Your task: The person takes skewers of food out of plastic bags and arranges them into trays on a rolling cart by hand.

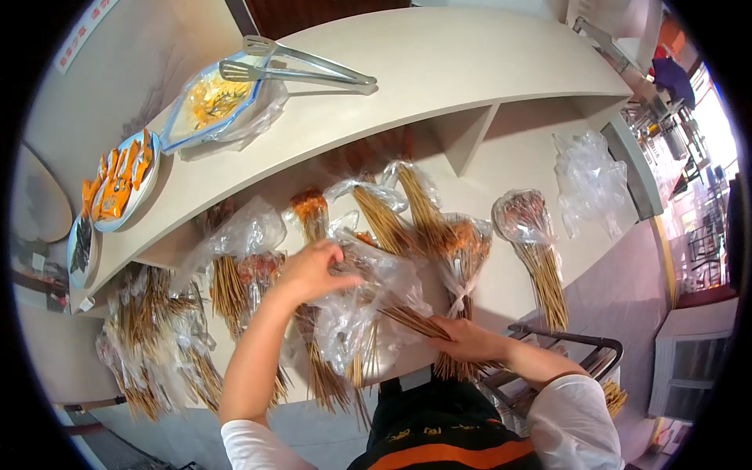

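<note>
My right hand (pixel 468 340) is wrapped round the sticks of a bundle of skewers (pixel 411 319). The upper end of that bundle points left into a crumpled clear plastic bag (pixel 345 325). Over the bag's upper left side is my left hand (pixel 312 272), thumb and fingers curved apart with nothing visible held between them. More bagged skewers surround both hands: one bundle with reddish food (pixel 466 247) stands just above my right hand, and another (pixel 384 219) lies beyond my left. What is on the held skewers' tips is hidden by plastic.
Tongs (pixel 313 69) and a bag-lined tray (pixel 211 102) rest on the upper counter, beside a plate of orange packets (pixel 121 180). Skewer bundles (pixel 149 329) crowd the left. At right are a bagged bundle (pixel 540 258), loose plastic bags (pixel 591 184) and a dark metal rack (pixel 580 337).
</note>
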Tool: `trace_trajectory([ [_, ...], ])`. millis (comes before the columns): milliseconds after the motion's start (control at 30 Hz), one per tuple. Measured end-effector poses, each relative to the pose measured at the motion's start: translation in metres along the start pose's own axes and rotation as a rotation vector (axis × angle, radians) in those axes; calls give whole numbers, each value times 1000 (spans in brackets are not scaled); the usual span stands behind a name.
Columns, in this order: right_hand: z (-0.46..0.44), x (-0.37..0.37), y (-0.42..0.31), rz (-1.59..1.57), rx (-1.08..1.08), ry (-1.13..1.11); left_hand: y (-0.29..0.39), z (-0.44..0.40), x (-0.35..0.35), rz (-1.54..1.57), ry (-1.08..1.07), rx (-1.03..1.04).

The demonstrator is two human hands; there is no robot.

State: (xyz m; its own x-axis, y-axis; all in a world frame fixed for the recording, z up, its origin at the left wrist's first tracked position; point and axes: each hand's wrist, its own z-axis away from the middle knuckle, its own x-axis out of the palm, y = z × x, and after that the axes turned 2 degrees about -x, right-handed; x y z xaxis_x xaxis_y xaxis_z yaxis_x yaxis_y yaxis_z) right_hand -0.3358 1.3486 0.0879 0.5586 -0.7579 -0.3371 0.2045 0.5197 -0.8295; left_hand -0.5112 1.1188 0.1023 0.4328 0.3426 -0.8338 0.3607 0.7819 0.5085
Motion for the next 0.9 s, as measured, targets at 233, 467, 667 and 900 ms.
trace_trajectory([
  [233,13,12,14,25,-30,95,-35,-6,17,241,-128,196],
  [467,40,20,44,148,-61,15,-94,-36,2,1034,477,-169],
  [667,80,8,16,-66,92,-34,-124,-43,-2,1395,537,-423],
  [900,84,27,13,-146,-4,312,-72,-14,-6,954,-197,-188],
])
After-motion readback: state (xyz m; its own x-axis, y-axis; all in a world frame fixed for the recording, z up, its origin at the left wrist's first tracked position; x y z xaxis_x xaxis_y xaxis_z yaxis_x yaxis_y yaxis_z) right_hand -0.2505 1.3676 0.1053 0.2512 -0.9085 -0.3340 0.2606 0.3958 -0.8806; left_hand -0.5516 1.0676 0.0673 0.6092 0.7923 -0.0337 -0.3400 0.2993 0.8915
